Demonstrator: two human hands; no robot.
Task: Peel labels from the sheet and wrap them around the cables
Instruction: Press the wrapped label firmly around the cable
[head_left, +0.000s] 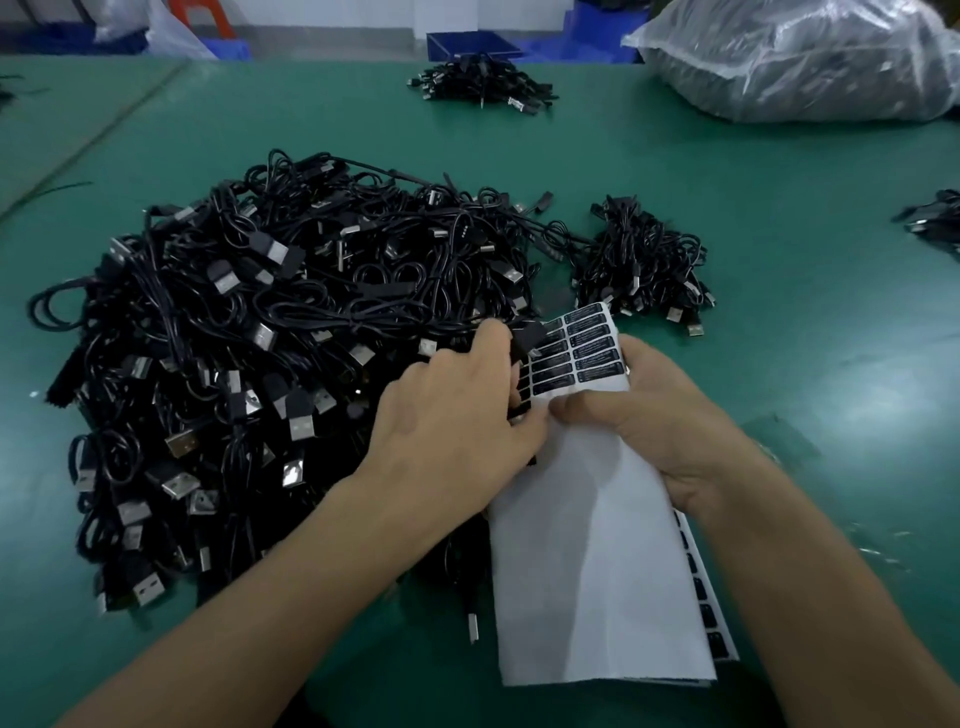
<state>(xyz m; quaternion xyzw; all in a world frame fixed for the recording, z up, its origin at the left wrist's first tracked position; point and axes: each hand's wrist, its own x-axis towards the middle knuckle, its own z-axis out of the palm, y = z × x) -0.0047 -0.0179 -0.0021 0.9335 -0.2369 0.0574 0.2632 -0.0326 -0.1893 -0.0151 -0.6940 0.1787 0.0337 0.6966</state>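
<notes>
Forearms enter from the near edge. Between them hangs the label sheet (597, 545), held above the table just right of the big cable pile (260, 364).

Sheet: long axis runs near-to-far, far end leaning slightly left. The near part shows blank white backing. The far end faces up with rows of black labels (592, 348). A strip of further labels peeks out along the lower right edge, so the sheet looks folded over.

Right hand (660, 415): clamped on the sheet at mid-length, thumb on the front, fingers behind.

Left hand (457, 415): fingers curled at the sheet's left edge, thumb against the paper, fingertips closed on a black piece (525, 338) raised over the label rows. Peeled label or cable plug, cannot tell.

Surface: green mat (805, 338) over a wide bench. The pile is loose black USB cables with metal plugs pointing every way. A smaller bundle (644, 260) lies just beyond the sheet, another (478, 85) far back, and one (935, 218) at the right edge.

Room: clear plastic sack (805, 57) of dark goods at far right, blue bins (467, 44) behind the bench.
</notes>
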